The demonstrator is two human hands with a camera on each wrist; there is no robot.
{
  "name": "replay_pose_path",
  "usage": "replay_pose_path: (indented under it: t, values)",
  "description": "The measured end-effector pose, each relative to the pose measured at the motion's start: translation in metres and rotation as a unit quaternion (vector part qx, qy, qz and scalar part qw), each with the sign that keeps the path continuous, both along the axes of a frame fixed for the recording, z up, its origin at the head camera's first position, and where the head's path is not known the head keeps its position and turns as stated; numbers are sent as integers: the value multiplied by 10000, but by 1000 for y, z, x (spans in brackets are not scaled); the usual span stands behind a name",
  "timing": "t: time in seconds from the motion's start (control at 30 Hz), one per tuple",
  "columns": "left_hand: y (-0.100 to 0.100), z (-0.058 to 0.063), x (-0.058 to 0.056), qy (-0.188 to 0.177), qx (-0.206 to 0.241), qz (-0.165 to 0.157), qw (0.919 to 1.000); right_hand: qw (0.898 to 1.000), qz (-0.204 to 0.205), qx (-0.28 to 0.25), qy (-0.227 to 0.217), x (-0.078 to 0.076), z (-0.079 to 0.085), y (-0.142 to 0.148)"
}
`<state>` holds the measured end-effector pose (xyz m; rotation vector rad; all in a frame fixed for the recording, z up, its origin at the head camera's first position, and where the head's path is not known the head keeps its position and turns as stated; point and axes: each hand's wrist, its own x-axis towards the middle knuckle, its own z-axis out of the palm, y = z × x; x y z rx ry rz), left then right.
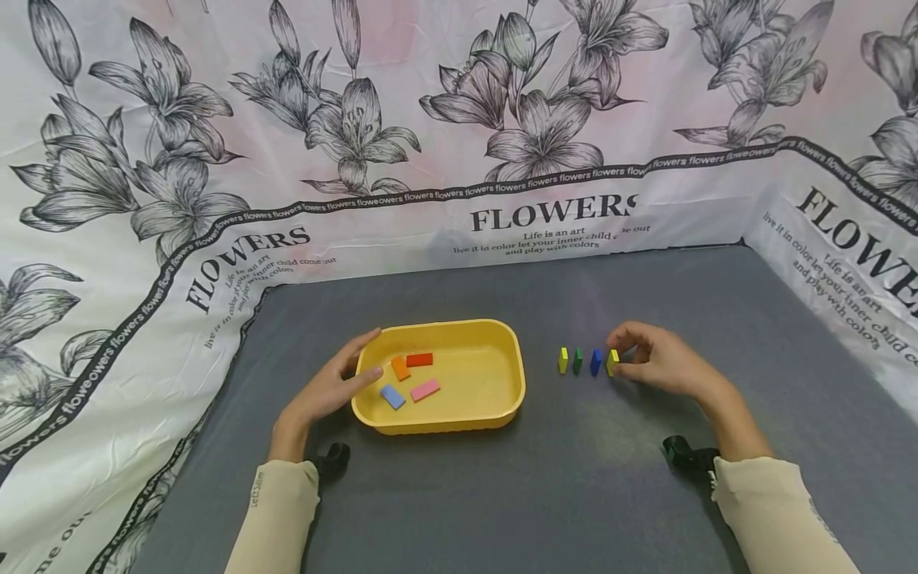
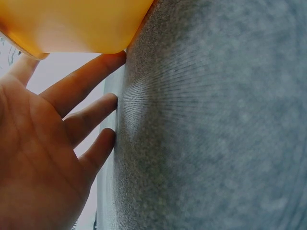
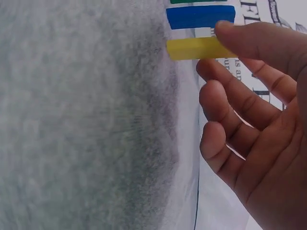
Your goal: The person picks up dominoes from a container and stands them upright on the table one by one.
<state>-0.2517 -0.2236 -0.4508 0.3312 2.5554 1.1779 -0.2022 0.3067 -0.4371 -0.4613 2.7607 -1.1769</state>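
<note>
My left hand (image 1: 334,384) rests at the left end of a yellow plastic tray (image 1: 459,423), thumb over the rim. In the left wrist view its other fingers (image 2: 79,81) are straight and spread, outside the tray. My right hand (image 1: 663,359) pinches a yellow domino block (image 1: 613,363) between thumb and index finger. That block stands upright at the right end of a short row. To its left stand a blue domino (image 1: 596,363), a green domino (image 1: 578,361) and another yellow domino (image 1: 562,360), with small gaps between them.
Flat in the tray lie a red domino (image 1: 419,359), an orange domino (image 1: 400,367), a pink domino (image 1: 425,390) and a light blue domino (image 1: 392,396). Flower-printed cloth (image 1: 402,239) walls the grey table (image 1: 502,510) at the back and sides.
</note>
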Motion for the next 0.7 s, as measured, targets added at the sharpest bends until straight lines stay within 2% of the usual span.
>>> replay_pose_path:
  t: [0.4,0.7]
  values:
    - [1,1,0,60,83,-2,9999,9978,-225,231,579,3,13,-17]
    - [0,1,-1,174,133,-138,9997,9882,38,272,1507,-4,18,-52]
